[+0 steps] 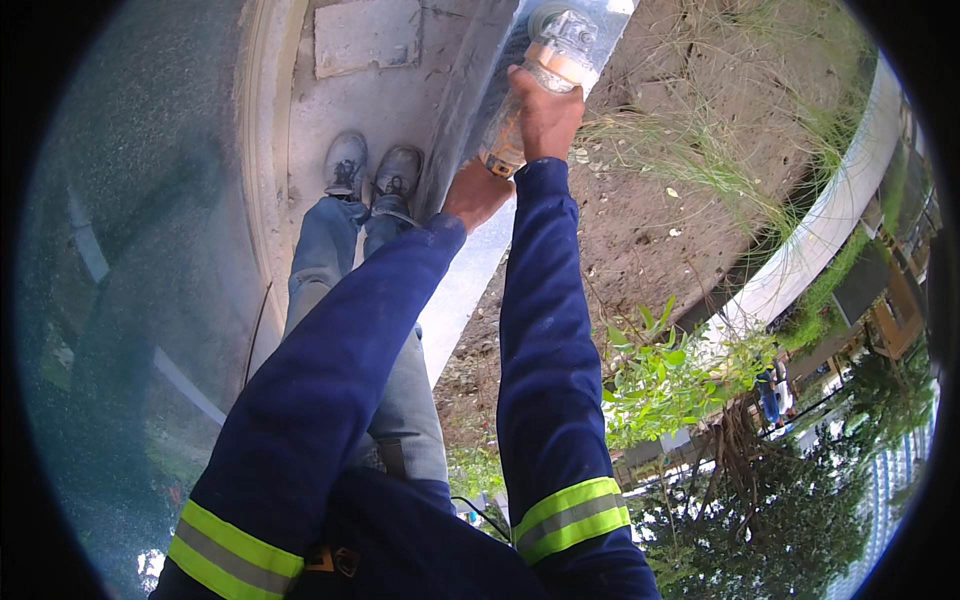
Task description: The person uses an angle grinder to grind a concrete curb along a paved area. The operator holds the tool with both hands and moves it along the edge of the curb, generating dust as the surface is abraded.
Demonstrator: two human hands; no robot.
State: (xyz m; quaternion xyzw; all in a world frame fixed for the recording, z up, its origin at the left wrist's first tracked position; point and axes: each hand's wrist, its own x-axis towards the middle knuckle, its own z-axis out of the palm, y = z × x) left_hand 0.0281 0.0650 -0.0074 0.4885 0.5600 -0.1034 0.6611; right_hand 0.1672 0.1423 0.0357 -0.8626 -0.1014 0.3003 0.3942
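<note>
A dusty orange angle grinder (505, 138) slants across the top of a pale low wall (462, 285), its metal head (570, 35) toward the far end. My right hand (550, 115) is wrapped around the grinder's body just behind the head, the thumb along its left side. At the rear end of the tool, my left hand (477, 195) is closed around it, fingers partly hidden. The round disc (545, 17) sits at the wall's top surface; whether it touches cannot be made out.
My shoes (346, 165) stand on dusty pavement left of the wall, near a loose flat slab (367, 37). A kerb (262, 130) and dark road (140, 200) lie farther left. Right of the wall are bare soil (640, 230), grass tufts (715, 165) and a leafy shrub (660, 385).
</note>
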